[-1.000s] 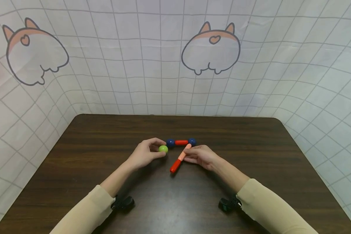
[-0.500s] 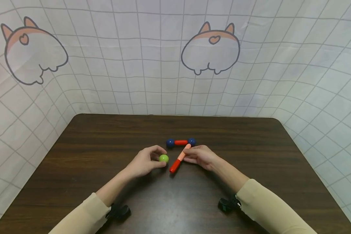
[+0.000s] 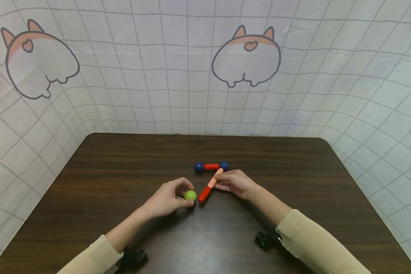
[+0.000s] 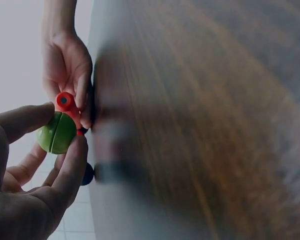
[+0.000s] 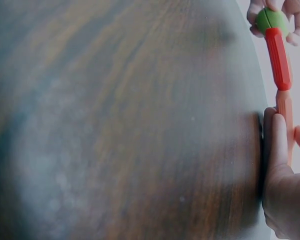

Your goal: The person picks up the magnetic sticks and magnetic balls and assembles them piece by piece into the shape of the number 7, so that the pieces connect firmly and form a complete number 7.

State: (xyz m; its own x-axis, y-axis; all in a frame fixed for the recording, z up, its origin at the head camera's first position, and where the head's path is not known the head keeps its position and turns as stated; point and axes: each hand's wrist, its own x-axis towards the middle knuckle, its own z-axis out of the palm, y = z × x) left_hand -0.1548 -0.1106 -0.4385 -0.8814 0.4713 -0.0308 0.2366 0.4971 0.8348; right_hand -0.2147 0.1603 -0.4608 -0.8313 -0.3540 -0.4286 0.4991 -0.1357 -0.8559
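Between thumb and fingers, my left hand pinches a green ball with a seam round it, seen close in the left wrist view. My right hand pinches an orange rod. End to end with that rod is a red rod, whose free end points down and left, near the green ball. Behind the hands, a red rod joins two dark blue balls, the left blue ball and the right blue ball. The orange rod's far end meets or overlaps the right blue ball; actual contact is unclear.
All of this is over a dark wood-grain table. A white gridded curtain with cartoon animal prints hangs behind it and along both sides. Black wrist devices sit at the sleeve cuffs.
My left hand has brought the green ball toward me, from beside the left blue ball to near the red rod's free end. The right hand and its rods stay almost still.
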